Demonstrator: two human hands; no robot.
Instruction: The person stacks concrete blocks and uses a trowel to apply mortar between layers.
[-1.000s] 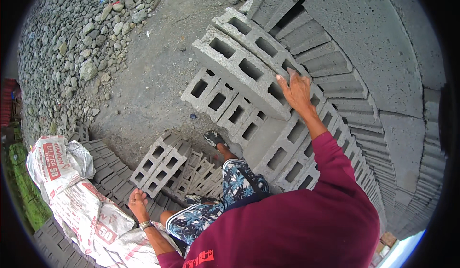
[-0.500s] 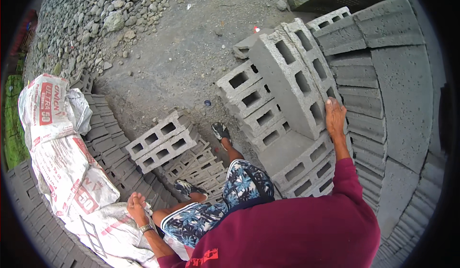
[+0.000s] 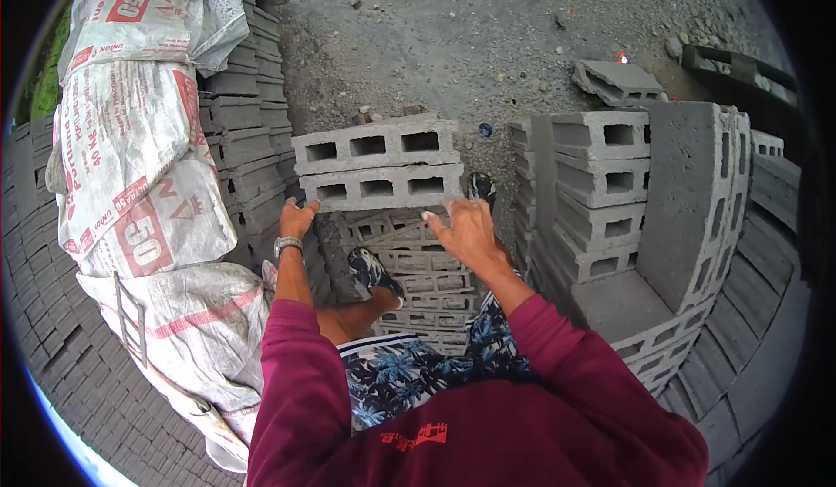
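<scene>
Two grey hollow concrete blocks lie together in front of me, a far block (image 3: pixel 376 143) and a near block (image 3: pixel 380 188), their cavities facing me. At the near block's left end is my left hand (image 3: pixel 299 219), fingertips by its lower corner with a small gap between them. My right hand (image 3: pixel 468 233) is by the right end, thumb and index finger apart, close to the block's lower corner; whether it touches is hard to tell. Neither hand has closed around a block. Under the pair, more hollow blocks (image 3: pixel 418 269) form a low stack between my legs.
To the right stands a tall stack of hollow blocks (image 3: pixel 603 178), with an upright block (image 3: pixel 688 199) on it. White cement bags (image 3: pixel 144 138) lie on block rows at the left. A loose block (image 3: pixel 620 82) rests on the gravel ground (image 3: pixel 418 43) beyond.
My right hand has left the upright block on the right stack and come over to the pair. My left hand has moved from beside the bags to the pair's left end. My view has turned.
</scene>
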